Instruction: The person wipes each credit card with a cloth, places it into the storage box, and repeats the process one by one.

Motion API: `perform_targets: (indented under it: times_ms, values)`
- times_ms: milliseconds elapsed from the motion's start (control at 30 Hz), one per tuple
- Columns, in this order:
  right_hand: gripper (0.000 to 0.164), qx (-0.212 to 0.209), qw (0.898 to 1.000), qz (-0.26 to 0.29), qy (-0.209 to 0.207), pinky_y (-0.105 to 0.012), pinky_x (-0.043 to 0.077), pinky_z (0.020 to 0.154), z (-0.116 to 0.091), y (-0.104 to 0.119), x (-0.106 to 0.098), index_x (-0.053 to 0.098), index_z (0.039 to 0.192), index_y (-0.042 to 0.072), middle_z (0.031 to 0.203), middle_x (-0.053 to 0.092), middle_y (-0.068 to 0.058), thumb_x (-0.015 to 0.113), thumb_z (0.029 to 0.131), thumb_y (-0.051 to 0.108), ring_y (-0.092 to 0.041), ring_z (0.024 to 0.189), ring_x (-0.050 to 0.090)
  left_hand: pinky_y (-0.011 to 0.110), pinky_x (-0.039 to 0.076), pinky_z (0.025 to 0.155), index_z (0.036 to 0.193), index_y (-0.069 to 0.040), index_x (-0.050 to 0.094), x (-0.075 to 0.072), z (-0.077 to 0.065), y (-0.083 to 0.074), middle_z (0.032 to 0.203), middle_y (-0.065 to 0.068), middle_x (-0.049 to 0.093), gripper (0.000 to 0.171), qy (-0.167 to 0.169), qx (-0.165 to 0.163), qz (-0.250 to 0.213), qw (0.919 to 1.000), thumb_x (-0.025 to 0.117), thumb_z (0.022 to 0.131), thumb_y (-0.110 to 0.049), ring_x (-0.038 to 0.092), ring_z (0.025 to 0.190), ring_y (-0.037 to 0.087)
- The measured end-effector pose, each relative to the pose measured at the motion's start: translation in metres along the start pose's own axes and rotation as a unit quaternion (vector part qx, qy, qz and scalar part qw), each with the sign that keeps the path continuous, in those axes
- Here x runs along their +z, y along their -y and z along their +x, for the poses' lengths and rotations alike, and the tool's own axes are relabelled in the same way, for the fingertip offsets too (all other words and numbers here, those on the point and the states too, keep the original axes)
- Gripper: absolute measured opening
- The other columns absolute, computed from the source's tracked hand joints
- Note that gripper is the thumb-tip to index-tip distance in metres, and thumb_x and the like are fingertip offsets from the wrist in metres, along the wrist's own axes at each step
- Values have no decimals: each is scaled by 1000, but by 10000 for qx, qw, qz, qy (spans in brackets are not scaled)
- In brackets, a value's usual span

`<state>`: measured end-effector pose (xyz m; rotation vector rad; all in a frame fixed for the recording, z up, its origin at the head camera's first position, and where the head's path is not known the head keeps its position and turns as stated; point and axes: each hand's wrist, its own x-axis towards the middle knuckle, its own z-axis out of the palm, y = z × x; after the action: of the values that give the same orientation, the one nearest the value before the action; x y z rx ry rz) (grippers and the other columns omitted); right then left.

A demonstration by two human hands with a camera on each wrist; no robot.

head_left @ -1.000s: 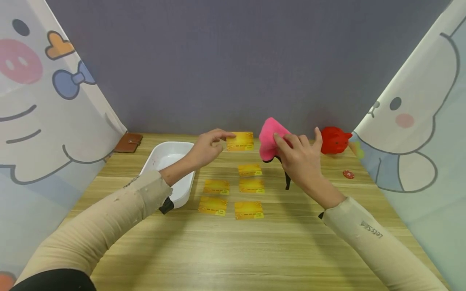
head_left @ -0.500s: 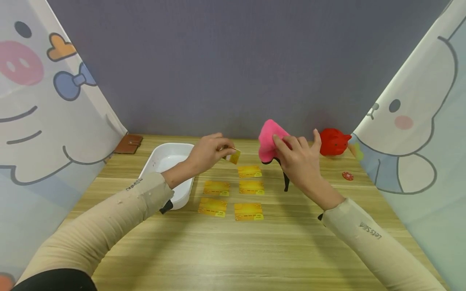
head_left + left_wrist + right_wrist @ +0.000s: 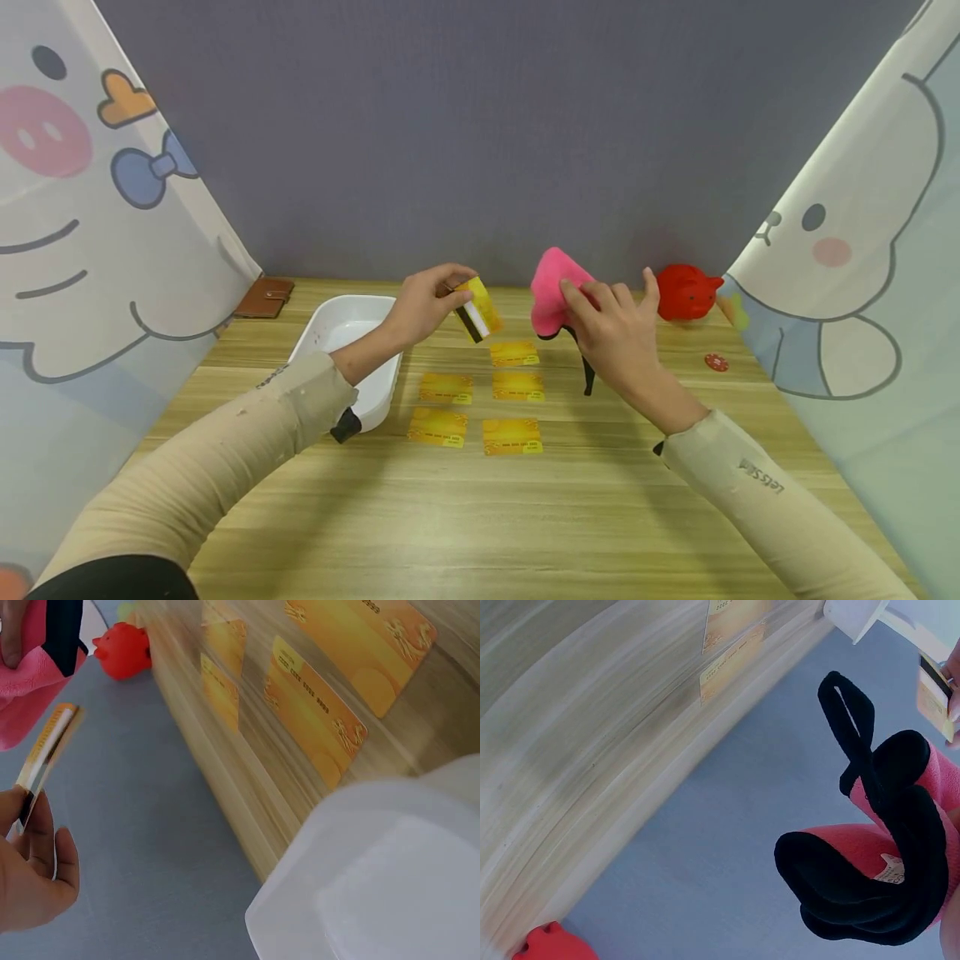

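My left hand (image 3: 423,310) pinches a yellow bank card (image 3: 490,315) between thumb and fingers, raised over the far part of the table. Its back faces the head camera, with a black stripe and a white strip; in the left wrist view the card (image 3: 46,750) stands nearly edge-on. My right hand (image 3: 617,327) grips a bunched pink cloth (image 3: 551,287), right of the card and apart from it. Black edging, a black hanging loop (image 3: 847,712) and a small printed label (image 3: 892,870) show on the cloth in the right wrist view.
Several gold cards lie face up on the table, the nearest card (image 3: 512,437) in front. A white tray (image 3: 390,400) stands under the left forearm. A brown wallet (image 3: 264,297) is back left; a red piggy bank (image 3: 686,293) and red chip (image 3: 716,362) are right.
My left hand has turned the card from its front to its striped back, with the card dipping and then rising. My right hand with the cloth has barely moved.
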<state>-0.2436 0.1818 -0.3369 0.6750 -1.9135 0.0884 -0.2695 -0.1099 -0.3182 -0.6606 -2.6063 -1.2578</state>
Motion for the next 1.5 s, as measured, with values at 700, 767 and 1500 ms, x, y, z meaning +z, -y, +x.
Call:
perform_targets:
  times_ms: [700, 767, 1500]
  values:
    - [28, -190, 9950, 136, -973, -71, 35, 104, 15, 20, -3, 71, 117, 14, 96, 70, -9, 76, 89, 18, -36, 76, 62, 37, 51, 73, 122, -14, 63, 14, 3, -7, 102, 12, 74, 27, -274, -555, -1403, 9882, 69, 96, -16, 71, 86, 25]
    - [28, -363, 9949, 106, -934, -72, 36, 103, 16, 26, -2, 70, 117, 14, 96, 69, -10, 76, 90, 18, -36, 76, 63, 36, 52, 73, 121, -13, 63, 18, 3, -9, 101, 13, 74, 26, -267, -555, -1540, 9861, 69, 96, -15, 71, 85, 24]
    - [41, -637, 9965, -531, -122, -77, 36, 99, 9, 29, 6, 69, 120, 18, 94, 67, -13, 73, 82, 3, -37, 84, 63, 28, 48, 70, 115, -4, 59, 31, -5, -29, 87, 8, 68, 22, -178, -466, -2384, 9699, 68, 94, -4, 67, 74, 18]
